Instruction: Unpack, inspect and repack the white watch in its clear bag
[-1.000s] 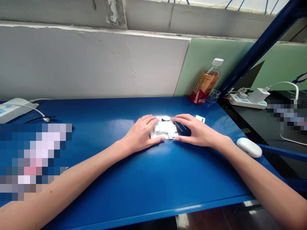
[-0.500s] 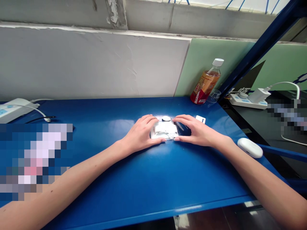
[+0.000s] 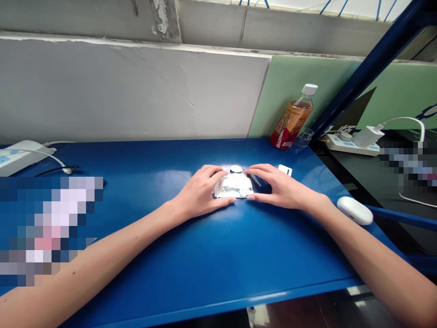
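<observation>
A flat, shiny white-and-silver packet lies on the blue table in front of me, its surface washed out by glare. My left hand curves around its left side, with fingers at the far edge and the thumb along the near edge. On the other side, my right hand brackets the right end, fingertips at the far corner and thumb at the near corner. A small round white piece sits just beyond the packet. Past my right fingers is a small white card-like piece with a dark mark.
A drink bottle stands by the wall, a clear cup beside it. A white earbud case lies near the table's right edge. Power strips with cables lie left and right. A blurred-out patch covers something at left.
Both hands stay nearly in place around the packet. The bright pattern on its surface looks slightly different, and the view has shifted a little.
</observation>
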Available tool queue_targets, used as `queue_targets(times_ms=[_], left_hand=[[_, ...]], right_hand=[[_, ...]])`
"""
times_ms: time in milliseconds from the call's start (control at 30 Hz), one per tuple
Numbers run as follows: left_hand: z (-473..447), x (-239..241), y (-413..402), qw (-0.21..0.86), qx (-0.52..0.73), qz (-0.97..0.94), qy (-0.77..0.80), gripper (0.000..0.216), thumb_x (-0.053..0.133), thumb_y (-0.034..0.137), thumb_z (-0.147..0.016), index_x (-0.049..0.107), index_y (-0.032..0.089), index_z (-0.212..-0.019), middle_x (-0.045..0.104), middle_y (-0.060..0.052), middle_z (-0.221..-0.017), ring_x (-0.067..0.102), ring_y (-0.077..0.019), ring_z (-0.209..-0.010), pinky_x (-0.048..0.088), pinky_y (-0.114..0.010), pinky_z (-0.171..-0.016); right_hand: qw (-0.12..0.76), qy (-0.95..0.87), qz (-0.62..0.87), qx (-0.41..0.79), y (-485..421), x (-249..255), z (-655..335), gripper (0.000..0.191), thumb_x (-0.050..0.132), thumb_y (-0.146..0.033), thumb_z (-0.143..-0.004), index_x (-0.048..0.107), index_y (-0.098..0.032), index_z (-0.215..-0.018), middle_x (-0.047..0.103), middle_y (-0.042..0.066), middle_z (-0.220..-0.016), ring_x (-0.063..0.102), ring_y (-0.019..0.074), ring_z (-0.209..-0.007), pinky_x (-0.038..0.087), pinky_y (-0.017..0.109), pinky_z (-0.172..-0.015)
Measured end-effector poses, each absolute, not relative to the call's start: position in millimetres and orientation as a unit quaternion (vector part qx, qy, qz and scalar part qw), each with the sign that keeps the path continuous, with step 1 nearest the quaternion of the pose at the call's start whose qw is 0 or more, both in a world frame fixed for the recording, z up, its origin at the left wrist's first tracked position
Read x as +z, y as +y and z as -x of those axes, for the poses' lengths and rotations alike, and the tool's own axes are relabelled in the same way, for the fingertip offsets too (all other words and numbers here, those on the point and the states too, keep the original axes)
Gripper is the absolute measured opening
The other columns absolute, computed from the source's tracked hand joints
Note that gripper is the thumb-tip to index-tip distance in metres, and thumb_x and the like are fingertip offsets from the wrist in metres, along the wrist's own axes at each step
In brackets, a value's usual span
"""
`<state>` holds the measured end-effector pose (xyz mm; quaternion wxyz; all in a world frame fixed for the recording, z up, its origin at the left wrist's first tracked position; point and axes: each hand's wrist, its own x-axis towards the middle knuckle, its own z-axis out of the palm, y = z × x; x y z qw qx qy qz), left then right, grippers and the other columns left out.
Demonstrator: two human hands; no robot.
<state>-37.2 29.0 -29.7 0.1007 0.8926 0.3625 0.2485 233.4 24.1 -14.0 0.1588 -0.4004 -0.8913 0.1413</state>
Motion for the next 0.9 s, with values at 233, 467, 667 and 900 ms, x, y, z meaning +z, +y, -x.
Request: queue_targets(times_ms=[233,467,667,900], left_hand=[[37,-29,28,0.084,0.237,-0.901,0.353,0.051,0.067,0.045,-0.087,0.061,0.011,-0.124,0.065,-0.016,-0.123,0.056,-0.0305,-0.116,0.049,-0.045,-0.100],[38,-29,28,0.071,0.234,-0.911,0.333,0.043,0.045,0.041,-0.102,0.057,0.016,-0.135,0.066,-0.013,-0.127,0.059,-0.0284,-0.116,0.048,-0.046,-0.099],[41,-30,25,0.020,0.322,-0.910,0.262,0.035,0.041,0.035,-0.104,0.064,0.020,-0.125,0.071,-0.010,-0.118,0.065,-0.0241,-0.110,0.051,-0.041,-0.095],[40,-35,25,0.013,0.448,-0.861,0.241,0.029,0.053,0.021,-0.096,0.057,0.016,-0.124,0.070,-0.013,-0.112,0.069,-0.0223,-0.100,0.057,-0.036,-0.086]], right_hand=[[0.141,-0.903,0.387,0.121,23,-10,-234,0.068,0.062,-0.058,-0.088,0.052,-0.017,-0.141,0.057,0.018,-0.139,0.052,0.0357,-0.129,0.048,0.052,-0.105],[0.219,-0.913,0.333,0.086,23,-8,-231,0.034,0.054,-0.035,-0.097,0.066,-0.024,-0.128,0.068,0.012,-0.123,0.063,0.0285,-0.114,0.053,0.045,-0.095],[0.325,-0.889,0.303,0.108,17,-6,-226,0.026,0.054,-0.024,-0.097,0.072,-0.025,-0.116,0.076,0.007,-0.111,0.070,0.0231,-0.097,0.057,0.039,-0.082],[0.398,-0.794,0.403,0.221,14,-8,-218,0.014,0.066,-0.029,-0.090,0.074,-0.018,-0.096,0.078,0.004,-0.081,0.070,0.0177,-0.068,0.055,0.028,-0.061]])
